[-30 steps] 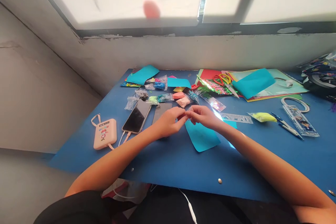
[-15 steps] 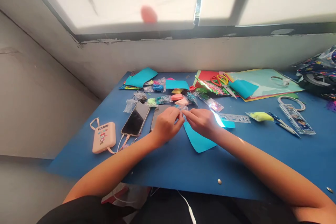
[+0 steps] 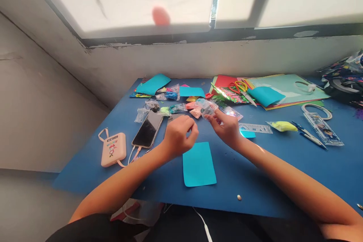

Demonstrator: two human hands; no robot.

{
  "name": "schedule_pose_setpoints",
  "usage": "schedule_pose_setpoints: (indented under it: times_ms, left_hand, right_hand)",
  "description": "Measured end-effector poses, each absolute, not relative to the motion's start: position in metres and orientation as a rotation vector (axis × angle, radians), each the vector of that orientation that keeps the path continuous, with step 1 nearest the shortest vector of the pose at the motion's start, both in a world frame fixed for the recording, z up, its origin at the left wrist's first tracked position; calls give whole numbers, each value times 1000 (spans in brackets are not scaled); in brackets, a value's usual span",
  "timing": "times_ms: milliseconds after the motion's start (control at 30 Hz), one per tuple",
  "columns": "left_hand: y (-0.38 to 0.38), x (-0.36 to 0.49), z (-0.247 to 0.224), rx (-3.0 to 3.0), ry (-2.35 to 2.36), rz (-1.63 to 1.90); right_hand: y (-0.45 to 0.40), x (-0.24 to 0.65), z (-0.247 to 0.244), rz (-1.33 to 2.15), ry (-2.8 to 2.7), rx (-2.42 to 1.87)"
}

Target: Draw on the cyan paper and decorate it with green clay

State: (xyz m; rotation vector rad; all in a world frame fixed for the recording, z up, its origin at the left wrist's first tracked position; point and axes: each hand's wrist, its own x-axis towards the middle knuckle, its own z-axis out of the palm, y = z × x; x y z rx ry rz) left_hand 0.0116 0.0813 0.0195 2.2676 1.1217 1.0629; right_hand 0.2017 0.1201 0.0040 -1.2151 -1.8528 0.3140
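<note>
A clear plastic bag (image 3: 206,107) is pinched between the thumb and fingers of my right hand (image 3: 226,126), above the small packets. My left hand (image 3: 180,134) hovers left of it with the fingers curled and thumb bent toward them; whether anything small is between the fingertips cannot be made out. Below both hands, a blue-cyan sheet (image 3: 199,164) lies flat on the blue table (image 3: 227,181). A peach-coloured packet (image 3: 195,112) rests just behind, between the hands. The dark phone (image 3: 147,129) lies left of my left hand.
A pink power bank (image 3: 114,149) is at the left. Scissors (image 3: 246,94) lie on coloured papers (image 3: 289,83) at the back. Toward the right are a stencil ruler (image 3: 256,128), a yellow packet (image 3: 283,126), pens (image 3: 309,136) and a tape roll (image 3: 317,111).
My hands have moved apart, and the clear bag now shows in my right hand. The cyan sheet has shifted left and nearer to me and lies straighter.
</note>
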Motion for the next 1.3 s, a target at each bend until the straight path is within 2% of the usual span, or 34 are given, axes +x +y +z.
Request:
schedule_pose_setpoints:
  times_ms: [200, 500, 933, 1300]
  left_hand:
    - [62, 25, 27, 2063, 873, 842]
    - [114, -8, 21, 1452, 1112, 1037]
    - [99, 6, 18, 1538, 1076, 964]
    - [112, 1, 7, 1574, 994, 873]
  right_hand:
    - [118, 201, 7, 473, -1718, -1134]
    - [101, 190, -4, 680, -1796, -970]
    - [100, 188, -5, 764, -1673, -1044]
    - [101, 185, 19, 1079, -1619, -1034]
